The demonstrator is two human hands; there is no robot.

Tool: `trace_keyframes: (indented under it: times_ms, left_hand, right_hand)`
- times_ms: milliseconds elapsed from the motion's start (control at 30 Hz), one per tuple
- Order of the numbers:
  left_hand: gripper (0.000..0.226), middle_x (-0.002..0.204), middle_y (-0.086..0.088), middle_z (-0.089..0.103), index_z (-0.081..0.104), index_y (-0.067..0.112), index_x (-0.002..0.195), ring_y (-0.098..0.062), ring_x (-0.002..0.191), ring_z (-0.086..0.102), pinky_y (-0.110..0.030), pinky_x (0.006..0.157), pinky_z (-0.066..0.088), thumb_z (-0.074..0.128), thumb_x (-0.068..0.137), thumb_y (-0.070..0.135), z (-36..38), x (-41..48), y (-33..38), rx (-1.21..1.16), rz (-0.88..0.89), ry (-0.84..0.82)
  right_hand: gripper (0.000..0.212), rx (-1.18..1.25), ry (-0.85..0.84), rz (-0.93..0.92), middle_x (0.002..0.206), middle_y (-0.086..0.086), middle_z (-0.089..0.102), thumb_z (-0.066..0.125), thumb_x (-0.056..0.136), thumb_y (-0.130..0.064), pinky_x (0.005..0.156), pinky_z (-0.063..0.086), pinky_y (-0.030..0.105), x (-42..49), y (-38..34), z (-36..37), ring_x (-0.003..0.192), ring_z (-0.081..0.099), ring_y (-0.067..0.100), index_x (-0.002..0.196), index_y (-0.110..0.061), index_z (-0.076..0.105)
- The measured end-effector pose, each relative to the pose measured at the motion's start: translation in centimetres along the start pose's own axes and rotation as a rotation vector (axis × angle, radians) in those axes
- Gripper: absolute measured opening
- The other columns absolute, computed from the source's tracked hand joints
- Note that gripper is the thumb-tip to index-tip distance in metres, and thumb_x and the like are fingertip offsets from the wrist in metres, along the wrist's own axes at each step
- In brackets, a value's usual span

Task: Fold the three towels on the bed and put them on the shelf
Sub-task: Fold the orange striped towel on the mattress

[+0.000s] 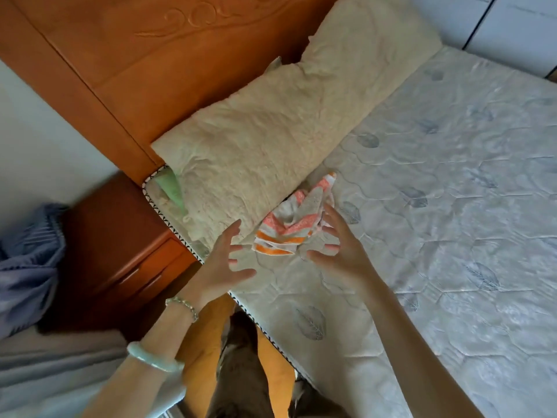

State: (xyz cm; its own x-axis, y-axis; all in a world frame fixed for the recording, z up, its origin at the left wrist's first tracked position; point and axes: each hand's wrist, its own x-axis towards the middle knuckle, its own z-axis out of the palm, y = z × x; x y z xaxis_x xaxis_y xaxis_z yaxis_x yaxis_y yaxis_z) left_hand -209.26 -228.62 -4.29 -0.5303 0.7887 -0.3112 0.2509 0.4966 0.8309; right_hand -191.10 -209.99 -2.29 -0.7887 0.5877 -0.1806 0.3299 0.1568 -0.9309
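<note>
Mattress quilted with leaves bears striped towel near carved wooden headboard.

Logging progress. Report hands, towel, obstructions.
Both open: left hand, right hand flank towel, no grip. Towel crumpled on mattress beside blanket. Nothing in the way.

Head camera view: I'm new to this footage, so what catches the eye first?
A crumpled orange-and-white striped towel lies on the quilted mattress, against a cream blanket by the wooden headboard. The left hand and right hand reach toward it from either side, fingers spread, gripping nothing.
</note>
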Motion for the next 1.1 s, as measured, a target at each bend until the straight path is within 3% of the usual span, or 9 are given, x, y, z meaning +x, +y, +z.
trace_keyframes:
  times_ms: [67, 200, 300, 333, 400, 700, 867, 967, 1100]
  left_hand:
    - [0.097, 0.146, 0.009, 0.027, 0.013, 0.042, 0.143, 0.006, 0.116, 0.045, -0.021, 0.092, 0.042, 0.077, 0.077, 0.010, -1.4, 3.5, -1.5, 0.024, -0.027, -0.079]
    - [0.095, 0.149, 0.010, 0.024, 0.014, 0.032, 0.148, -0.004, 0.123, 0.040, -0.019, 0.094, 0.041, 0.075, 0.080, 0.010, -4.2, 10.9, -3.5, 0.093, -0.041, -0.289]
    - [0.073, 0.125, 0.031, 0.044, 0.032, 0.023, 0.133, 0.018, 0.110, 0.046, -0.010, 0.093, 0.041, 0.073, 0.079, -0.001, -5.6, 16.6, -4.6, 0.188, 0.055, -0.408]
    - [0.073, 0.126, 0.024, 0.047, 0.032, 0.023, 0.134, 0.018, 0.114, 0.045, -0.008, 0.095, 0.038, 0.074, 0.078, 0.001, -6.1, 18.3, -5.0, 0.220, 0.065, -0.441]
    - [0.086, 0.147, 0.005, 0.034, 0.025, 0.021, 0.147, -0.006, 0.135, 0.034, -0.020, 0.108, 0.029, 0.076, 0.078, 0.017, -7.2, 22.2, -7.0, 0.352, 0.051, -0.466]
    - [0.066, 0.146, -0.010, 0.041, 0.043, 0.012, 0.138, -0.031, 0.141, 0.029, -0.044, 0.118, 0.017, 0.066, 0.077, 0.020, -2.6, 33.3, -16.5, 1.043, 0.644, -0.684]
    - [0.058, 0.156, -0.011, 0.026, 0.038, 0.007, 0.143, -0.028, 0.148, 0.011, -0.045, 0.120, -0.001, 0.053, 0.089, 0.022, 0.2, 35.5, -18.1, 1.175, 0.811, -0.677]
    - [0.049, 0.144, -0.013, 0.047, 0.057, 0.006, 0.127, -0.030, 0.141, 0.032, -0.047, 0.118, 0.012, 0.048, 0.080, 0.016, 1.0, 36.2, -18.6, 1.182, 0.858, -0.675]
    - [0.049, 0.129, -0.015, 0.060, 0.064, 0.003, 0.115, -0.034, 0.130, 0.048, -0.052, 0.112, 0.026, 0.032, 0.081, 0.016, 1.8, 37.0, -19.4, 1.148, 0.869, -0.696]
  right_hand:
    - [0.086, -0.009, 0.012, 0.035, 0.140, -0.021, 0.035, 0.073, 0.081, -0.015, 0.105, 0.042, 0.045, 2.6, 1.1, 2.1, 0.132, 0.038, 0.008, 0.148, -0.034, 0.023]
    - [0.088, -0.009, 0.074, 0.178, 0.146, -0.011, 0.037, 0.074, 0.078, -0.014, 0.105, 0.042, 0.040, 7.8, 3.6, 6.3, 0.133, 0.040, 0.011, 0.149, -0.029, 0.024]
    - [0.083, -0.031, 0.149, 0.310, 0.142, -0.002, 0.046, 0.075, 0.079, -0.015, 0.102, 0.044, 0.038, 11.7, 5.9, 9.3, 0.129, 0.046, 0.015, 0.147, -0.025, 0.029]
    - [0.079, -0.060, 0.160, 0.344, 0.140, 0.001, 0.048, 0.074, 0.080, -0.016, 0.103, 0.043, 0.037, 12.9, 6.7, 10.3, 0.128, 0.047, 0.017, 0.146, -0.022, 0.031]
    - [0.069, -0.094, 0.159, 0.421, 0.138, 0.005, 0.050, 0.069, 0.083, -0.015, 0.102, 0.038, 0.029, 15.3, 8.6, 13.1, 0.127, 0.047, 0.022, 0.143, -0.015, 0.036]
    - [0.056, -0.464, 0.070, 0.502, 0.141, 0.019, 0.045, 0.064, 0.081, -0.011, 0.111, 0.033, 0.047, 24.6, 20.4, 25.1, 0.135, 0.036, 0.035, 0.134, -0.004, 0.047]
    - [0.056, -0.671, 0.178, 0.543, 0.108, 0.006, 0.065, 0.079, 0.061, -0.026, 0.095, 0.049, 0.044, 26.9, 26.2, 28.3, 0.105, 0.062, 0.027, 0.113, -0.010, 0.063]
    - [0.039, -0.744, 0.283, 0.541, 0.094, 0.003, 0.065, 0.076, 0.068, -0.027, 0.081, 0.053, 0.041, 28.1, 26.9, 28.4, 0.088, 0.063, 0.024, 0.103, -0.014, 0.066]
    - [0.018, -0.492, 0.322, 0.560, 0.087, 0.003, 0.072, 0.073, 0.071, -0.010, 0.075, 0.054, 0.041, 28.4, 26.7, 26.5, 0.084, 0.067, 0.030, 0.087, -0.018, 0.074]
